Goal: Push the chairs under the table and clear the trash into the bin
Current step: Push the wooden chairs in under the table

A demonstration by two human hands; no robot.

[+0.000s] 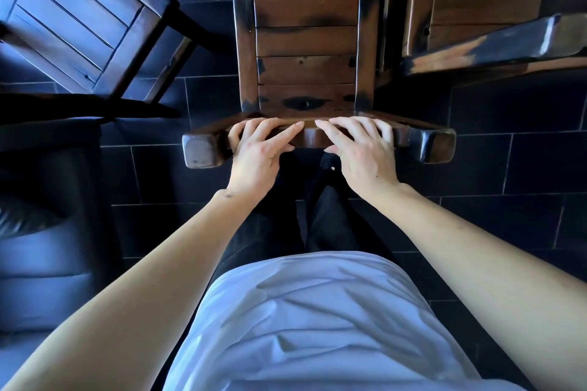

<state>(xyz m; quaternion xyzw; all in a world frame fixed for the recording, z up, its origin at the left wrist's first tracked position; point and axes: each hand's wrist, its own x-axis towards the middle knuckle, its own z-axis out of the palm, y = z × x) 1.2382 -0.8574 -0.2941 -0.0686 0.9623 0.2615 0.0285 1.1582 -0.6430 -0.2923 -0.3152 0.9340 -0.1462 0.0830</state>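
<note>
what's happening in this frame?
A person stands behind a wooden chair, looking straight down at it. Both the left hand and the right hand rest on the chair's top rail, fingers curled over its front edge. Two more wooden chairs flank it, one on the left and one on the right. No table, trash or bin is in view.

Dim w/ cool blue light from left, floor [508,168] near-black, edges prob. fisheye-warped, centre sharp.
</note>
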